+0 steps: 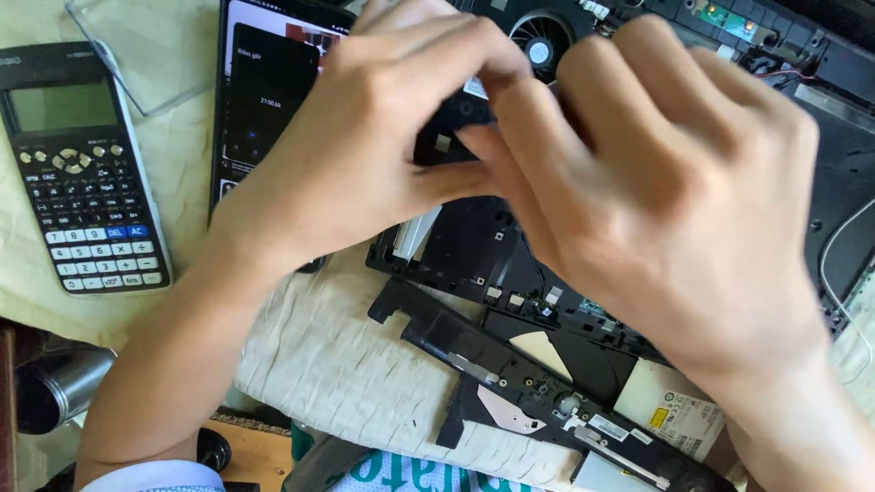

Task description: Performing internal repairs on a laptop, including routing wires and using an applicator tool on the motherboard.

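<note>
My left hand (365,137) and my right hand (656,182) meet over an opened black laptop chassis (474,246). Both pinch a small dark part (447,128) between their fingertips, just above the chassis; the part is mostly hidden by fingers. The laptop's round cooling fan (540,41) shows behind my fingers. A pulled-out optical drive (547,383) with a white label lies at the chassis's near edge, below my right wrist.
A black scientific calculator (82,173) lies at the left on a pale cloth. A phone or tablet with a lit screen (264,82) lies behind my left hand. A clear plastic lid (146,46) sits at top left. A quilted cream cloth (346,364) lies under the laptop.
</note>
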